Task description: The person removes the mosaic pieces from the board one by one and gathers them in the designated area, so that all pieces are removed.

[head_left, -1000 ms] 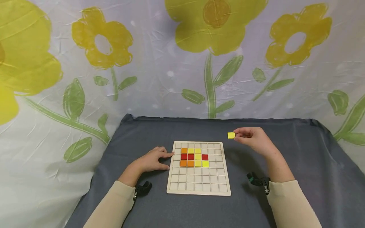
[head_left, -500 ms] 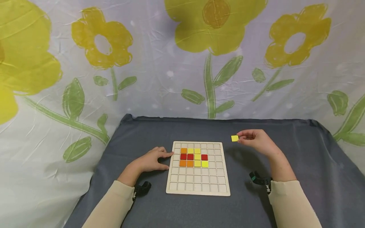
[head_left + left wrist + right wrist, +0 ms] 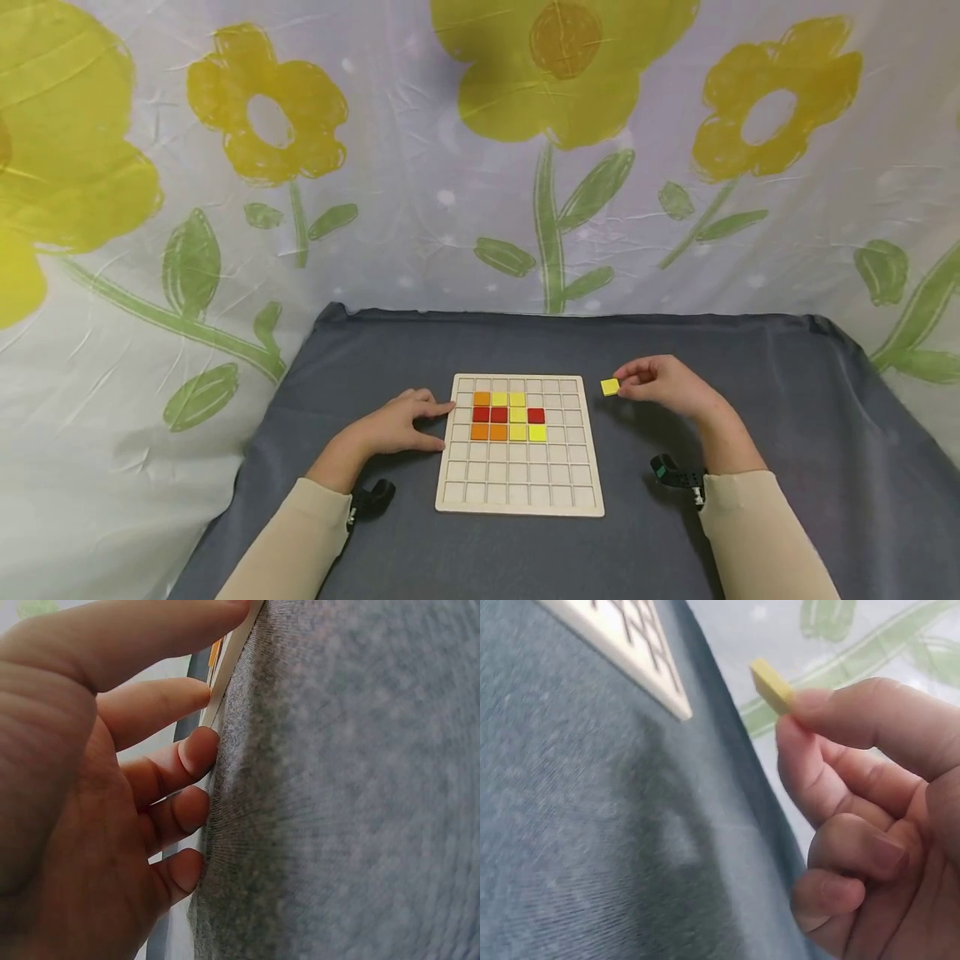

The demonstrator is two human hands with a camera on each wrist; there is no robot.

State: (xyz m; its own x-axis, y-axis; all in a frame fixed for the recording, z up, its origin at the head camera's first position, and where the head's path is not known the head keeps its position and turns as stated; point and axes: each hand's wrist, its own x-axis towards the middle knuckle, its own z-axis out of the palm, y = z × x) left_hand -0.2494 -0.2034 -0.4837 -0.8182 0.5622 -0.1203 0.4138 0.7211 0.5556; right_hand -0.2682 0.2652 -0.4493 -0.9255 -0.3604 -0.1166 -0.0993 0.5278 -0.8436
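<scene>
A light wooden grid board (image 3: 519, 498) lies flat on the dark cloth. Orange, red and yellow square tiles fill several cells in its upper left and middle, among them a lone red tile (image 3: 536, 415) at the right of the group. My left hand (image 3: 393, 427) touches the board's left edge with index finger and thumb; in the left wrist view its other fingers (image 3: 196, 808) rest loosely bent by the cloth. To the right of the board, my right hand (image 3: 667, 385) pinches a yellow square tile (image 3: 610, 387) between thumb and fingers, above the cloth and apart from the board.
Dark grey cloth (image 3: 525, 560) covers the table. Behind it hangs a pale curtain (image 3: 420, 208) printed with yellow flowers. Each wrist carries a black camera mount, one by the left sleeve (image 3: 372, 498) and one by the right (image 3: 672, 472).
My right hand, still pinching the yellow tile, first shifts slightly right, then comes back left and nearer to me. The left hand stays at the board's edge, and the tiles on the board are unchanged.
</scene>
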